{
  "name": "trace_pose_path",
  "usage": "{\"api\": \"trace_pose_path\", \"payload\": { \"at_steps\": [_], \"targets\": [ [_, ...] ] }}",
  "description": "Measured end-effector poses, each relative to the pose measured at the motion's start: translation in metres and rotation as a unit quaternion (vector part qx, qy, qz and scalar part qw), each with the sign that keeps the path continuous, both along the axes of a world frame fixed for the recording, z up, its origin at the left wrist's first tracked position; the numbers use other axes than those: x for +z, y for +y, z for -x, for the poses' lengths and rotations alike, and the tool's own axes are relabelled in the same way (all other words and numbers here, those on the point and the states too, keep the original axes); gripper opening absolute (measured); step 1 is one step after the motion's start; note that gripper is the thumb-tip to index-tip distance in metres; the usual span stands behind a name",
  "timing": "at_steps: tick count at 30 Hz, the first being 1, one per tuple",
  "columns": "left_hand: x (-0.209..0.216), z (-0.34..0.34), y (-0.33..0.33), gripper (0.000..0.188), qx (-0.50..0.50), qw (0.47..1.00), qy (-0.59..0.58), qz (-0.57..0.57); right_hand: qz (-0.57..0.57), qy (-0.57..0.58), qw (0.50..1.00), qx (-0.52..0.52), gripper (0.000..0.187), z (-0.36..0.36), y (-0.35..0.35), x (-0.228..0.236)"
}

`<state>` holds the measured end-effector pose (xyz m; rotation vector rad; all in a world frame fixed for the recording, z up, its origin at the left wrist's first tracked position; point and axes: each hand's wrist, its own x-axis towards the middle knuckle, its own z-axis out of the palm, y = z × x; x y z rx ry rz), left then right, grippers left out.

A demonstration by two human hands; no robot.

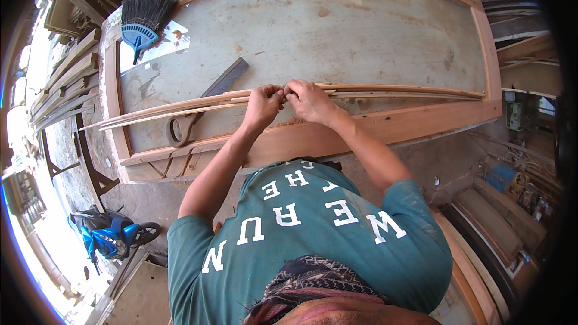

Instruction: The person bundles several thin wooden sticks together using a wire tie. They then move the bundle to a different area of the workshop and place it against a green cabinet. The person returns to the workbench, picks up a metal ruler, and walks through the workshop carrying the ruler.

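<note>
Teal short-sleeved T-shirt (313,235) with white lettering, dark patterned scarf (313,283).

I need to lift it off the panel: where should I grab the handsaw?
Take the handsaw by its looped wooden handle, coming from the near frame edge. The handle lies bare below the thin wood strips, which cross over the dark blade; both hands are further right.

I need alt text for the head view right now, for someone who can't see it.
Both hands, left hand and right hand, pinch thin wood strips together on a large framed panel lying flat. A hand saw lies under the strips at left, and a blue brush sits at the panel's far left corner.
</note>
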<state>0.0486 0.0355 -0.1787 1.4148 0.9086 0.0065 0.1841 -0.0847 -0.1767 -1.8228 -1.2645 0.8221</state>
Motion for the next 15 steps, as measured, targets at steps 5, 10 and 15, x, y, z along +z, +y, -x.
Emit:
{"api": "trace_pose_path", "payload": {
  "at_steps": [5, 10, 15],
  "targets": [
    [0.001, 0.001, -0.01, 0.027, -0.03, 0.984, -0.001, -0.174, -0.095, -0.13, 0.987, 0.026, 0.007, -0.015, 0.004, 0.0],
    [-0.009, 0.001, -0.016, 0.021, -0.029, 0.95, -0.042, -0.307, -0.127, -0.061, 0.99, 0.007, 0.009, -0.023, 0.006, -0.013],
    [-0.007, -0.007, -0.028, 0.011, -0.018, 0.897, -0.038, -0.44, -0.099, 0.014, 0.994, -0.045, 0.013, -0.022, 0.009, -0.023]
  ]
}}
